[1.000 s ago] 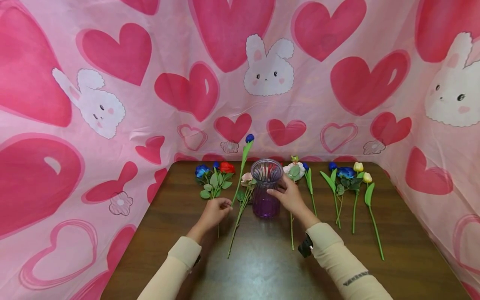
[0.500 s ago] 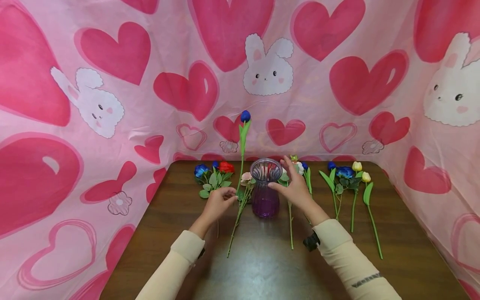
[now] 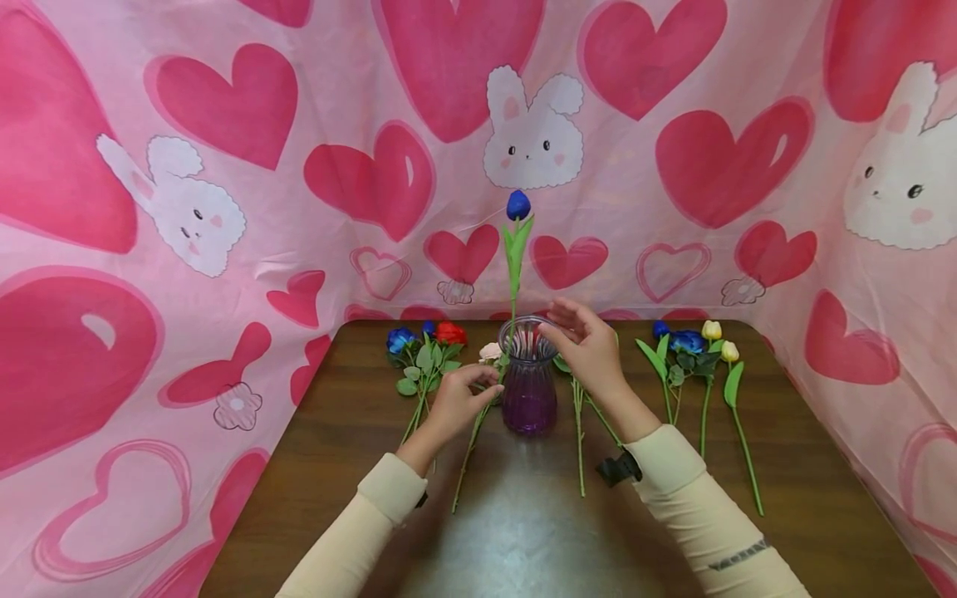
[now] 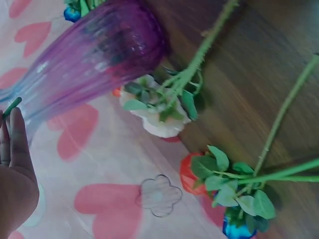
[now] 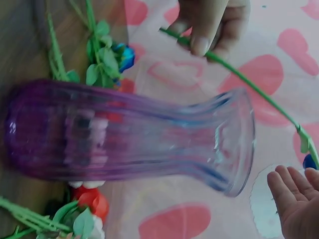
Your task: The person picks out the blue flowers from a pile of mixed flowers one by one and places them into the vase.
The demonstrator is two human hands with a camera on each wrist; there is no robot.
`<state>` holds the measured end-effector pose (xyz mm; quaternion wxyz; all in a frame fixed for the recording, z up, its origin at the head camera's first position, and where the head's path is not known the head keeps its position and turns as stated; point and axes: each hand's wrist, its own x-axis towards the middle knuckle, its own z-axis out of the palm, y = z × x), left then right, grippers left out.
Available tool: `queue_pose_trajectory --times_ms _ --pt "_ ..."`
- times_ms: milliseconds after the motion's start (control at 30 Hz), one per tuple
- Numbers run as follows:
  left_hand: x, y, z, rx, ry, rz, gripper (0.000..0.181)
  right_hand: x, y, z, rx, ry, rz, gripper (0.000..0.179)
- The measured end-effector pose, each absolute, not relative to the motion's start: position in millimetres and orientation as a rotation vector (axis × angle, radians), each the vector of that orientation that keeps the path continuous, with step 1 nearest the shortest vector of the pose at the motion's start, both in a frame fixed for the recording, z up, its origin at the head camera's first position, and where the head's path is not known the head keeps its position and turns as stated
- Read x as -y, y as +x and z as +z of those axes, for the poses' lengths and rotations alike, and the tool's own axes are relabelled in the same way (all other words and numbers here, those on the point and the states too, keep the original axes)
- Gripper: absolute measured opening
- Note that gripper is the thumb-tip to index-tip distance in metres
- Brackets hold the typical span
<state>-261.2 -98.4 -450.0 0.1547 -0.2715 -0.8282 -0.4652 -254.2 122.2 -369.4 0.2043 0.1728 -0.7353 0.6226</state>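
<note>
Pinched by the left hand (image 3: 462, 402), the green-stemmed blue tulip (image 3: 518, 205) is raised nearer the purple glass vase (image 3: 529, 409), seemingly readied; right hand (image 3: 596, 353) uncurled at two o'clock.

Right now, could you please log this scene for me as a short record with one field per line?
Left hand: pinches the blue tulip near the lower end of its stem
Right hand: holds nothing, near the mouth of the purple-tinted glass vase
Tulip position: bloom up, stem end outside the vase
Vase position: upright on the wooden table
Lying left of vase: red rose, pale rose, among others
Lying at far right: two yellow tulips, large blue bloom, among others
Backdrop: pink, with hearts and rabbits
</note>
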Motion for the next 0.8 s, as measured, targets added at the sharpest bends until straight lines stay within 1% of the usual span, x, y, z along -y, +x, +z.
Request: queue_pose_trajectory --times_ms 100,233,533,667,800 --pt "91.4 -261.2 -449.4 2.333 -0.83 -1.338 0.012 -121.0 -261.7 -375.1 2.04 0.46 1.786 0.039" --pt "84.1 -261.1 -449.2 2.3 -0.888 -1.343 0.012 -117.4 -258.6 -369.5 2.064 0.44 1.807 0.035" --pt "74.1 -260.5 -448.7 2.268 -0.941 -1.331 0.012 -107.9 -234.6 -341.1 2.101 0.381 1.832 0.026" --pt "72.3 -259.3 -448.5 2.27 -0.948 -1.323 0.012 -108.5 -235.3 -342.2 2.11 0.355 1.826 0.025" --pt "71.2 -258.3 -448.3 2.271 -0.96 -1.318 0.011 -112.6 -247.1 -355.7 2.084 0.323 1.889 0.025"
